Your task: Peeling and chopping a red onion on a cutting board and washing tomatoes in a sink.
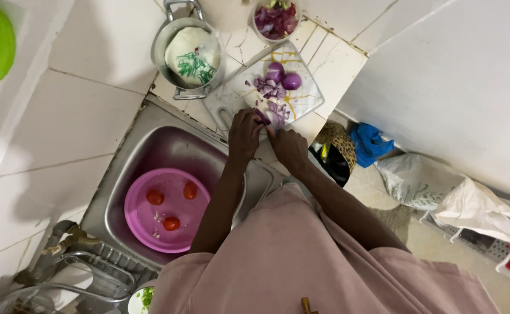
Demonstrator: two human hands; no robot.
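A white cutting board (307, 102) lies on the tiled counter beside the sink. On it are chopped red onion pieces (269, 90) and two peeled onion halves (284, 77). My left hand (244, 134) is at the board's near edge, its fingers pinched on a piece of red onion (262, 116). My right hand (287, 145) is closed right beside it, thumb toward the onion. It seems to grip a small knife, of which only a sliver shows between the hands.
A steel sink (150, 145) holds a pink basin (144, 224) with three tomatoes (171, 222). A steel pot (162, 40) with a printed bag in it and a bowl of onion scraps (275, 20) stand behind the board. Bags (441, 192) lie on the floor at right.
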